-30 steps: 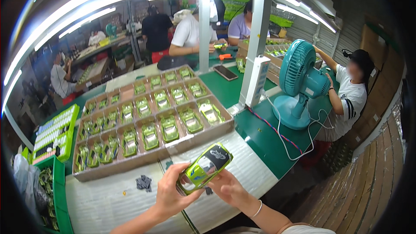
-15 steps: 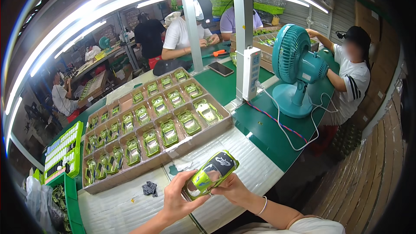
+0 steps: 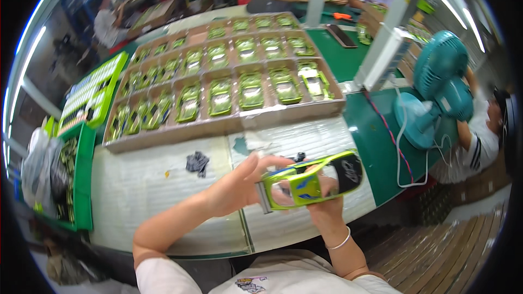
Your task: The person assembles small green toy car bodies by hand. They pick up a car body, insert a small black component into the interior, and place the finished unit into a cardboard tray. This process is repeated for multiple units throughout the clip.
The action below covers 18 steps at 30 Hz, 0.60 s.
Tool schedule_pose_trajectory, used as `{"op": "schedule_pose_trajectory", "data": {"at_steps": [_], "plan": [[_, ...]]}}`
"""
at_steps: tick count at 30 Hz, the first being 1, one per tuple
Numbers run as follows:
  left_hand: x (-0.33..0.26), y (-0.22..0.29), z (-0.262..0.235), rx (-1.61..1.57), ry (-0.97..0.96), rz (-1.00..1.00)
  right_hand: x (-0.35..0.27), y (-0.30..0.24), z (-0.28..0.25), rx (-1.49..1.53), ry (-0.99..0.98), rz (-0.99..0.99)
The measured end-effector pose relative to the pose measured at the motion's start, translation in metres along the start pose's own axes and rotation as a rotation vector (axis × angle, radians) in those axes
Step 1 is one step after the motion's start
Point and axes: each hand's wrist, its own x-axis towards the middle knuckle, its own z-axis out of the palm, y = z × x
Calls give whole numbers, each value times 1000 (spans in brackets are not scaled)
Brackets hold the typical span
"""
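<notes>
A bright green toy car body [image 3: 305, 188] with a black hood, white markings and clear windows is held above the near work surface. My left hand [image 3: 239, 185] closes on its rear end, fingers along the far side. From below, my right hand [image 3: 327, 212] grips it near the front, its fingers partly hidden behind the body. A small black piece [image 3: 300, 157] sticks up at the car's far edge. Beyond my hands lies a divided cardboard tray [image 3: 218, 125] with green car bodies [image 3: 251, 90] in most compartments.
A crumpled dark scrap [image 3: 197, 164] lies on the white mat [image 3: 147, 196]. Green bins [image 3: 84, 185] stand at left. A teal fan [image 3: 441, 76], a power strip [image 3: 387, 57], cables and a phone [image 3: 341, 36] occupy the right side. Several people work around the benches.
The view has swung, shifting the tray and fan in the picture. The car body has been raised and turned more level, its black hood now pointing right. Both hands still hold it.
</notes>
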Motion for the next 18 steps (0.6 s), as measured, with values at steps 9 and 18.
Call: {"op": "schedule_pose_trajectory", "data": {"at_steps": [9, 18], "plan": [[7, 61, -25, 669, 360, 412, 24, -18, 7, -223, 55, 28], [83, 281, -218, 1614, 1713, 77, 13, -3, -10, -478, 82, -272]]}}
